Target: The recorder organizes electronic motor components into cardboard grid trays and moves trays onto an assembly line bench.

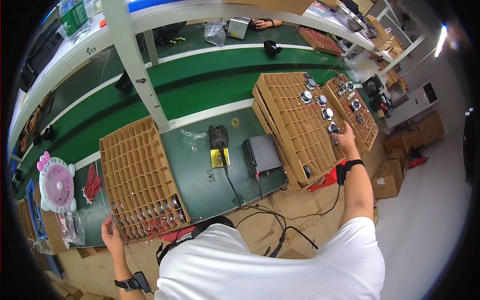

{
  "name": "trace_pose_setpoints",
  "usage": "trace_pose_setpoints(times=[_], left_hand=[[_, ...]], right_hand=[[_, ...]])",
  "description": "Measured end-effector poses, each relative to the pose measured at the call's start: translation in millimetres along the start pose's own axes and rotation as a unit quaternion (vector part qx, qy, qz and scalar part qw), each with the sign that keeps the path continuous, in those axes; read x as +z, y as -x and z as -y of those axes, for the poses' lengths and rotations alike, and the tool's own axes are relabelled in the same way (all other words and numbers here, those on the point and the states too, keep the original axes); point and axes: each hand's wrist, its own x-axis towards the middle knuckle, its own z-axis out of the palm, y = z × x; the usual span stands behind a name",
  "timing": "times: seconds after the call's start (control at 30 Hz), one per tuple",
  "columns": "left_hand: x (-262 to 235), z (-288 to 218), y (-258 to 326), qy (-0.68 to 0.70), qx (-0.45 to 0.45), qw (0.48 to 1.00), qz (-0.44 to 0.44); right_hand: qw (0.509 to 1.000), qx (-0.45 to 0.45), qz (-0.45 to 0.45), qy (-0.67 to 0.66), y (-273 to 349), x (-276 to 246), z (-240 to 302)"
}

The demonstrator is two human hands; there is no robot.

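Note:
My right hand (pixel 346 137) reaches over the right divided cardboard tray (pixel 285 115), its fingers closed on a small round speaker (pixel 333 128) at the tray's right side. Several more silver-and-black speakers, such as one speaker (pixel 306 96), sit in or on the cells along that side. My left hand (pixel 112 235) is beside the near left corner of the left divided cardboard tray (pixel 132 170), with thumb and fingers apart and nothing visible in them. The nearest rows of that tray hold several speakers with red wires (pixel 150 220); its farther cells look bare.
Between the trays stand a soldering iron holder (pixel 218 135) with a yellow sponge and a black box-shaped unit (pixel 261 154). A pink-and-white fan (pixel 58 185) and red wires (pixel 92 185) lie left. Another speaker tray (pixel 367 125) is far right. Across the green belt (pixel 200 75), another person's hand (pixel 264 24) rests.

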Motion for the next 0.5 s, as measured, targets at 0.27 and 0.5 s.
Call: trace_pose_setpoints(times=[0.27,0.5], left_hand=[[31.9,-32.7,-1.8,0.024,-0.009,0.999,0.028],[47.1,-54.4,-9.0,0.055,0.002,0.996,0.065]], right_hand=[[0.974,-0.087,0.107,0.182,-16.2,-7.9,22.5],[0.958,-0.279,-0.01,0.073,-2.9,-20.0,-30.8]])
